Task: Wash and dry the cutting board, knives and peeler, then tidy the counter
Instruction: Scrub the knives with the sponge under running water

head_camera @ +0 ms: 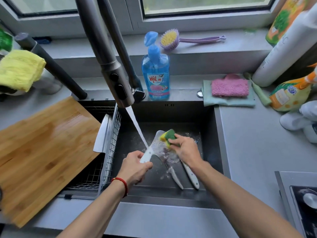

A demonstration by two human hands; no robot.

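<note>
Knife scrub under running water, over the sink [217, 134].
My left hand [135, 166] grips the white handle of the cleaver [158, 146]; my right hand [186, 149] pinches the sponge [167, 137] against its blade. Two more knives [184, 176] lie just below both grips; the cutting board [42, 152] sits left of them.

Left hand [137, 166] curled in a grip, forearm extended; right hand [186, 150] fingers pinching, palm down

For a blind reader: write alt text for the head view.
Over a dark sink, the left hand grips a white-handled cleaver under running tap water while the right hand scrubs its blade with a yellow-green sponge. Two more knives lie below; a wet wooden cutting board rests left.
</note>
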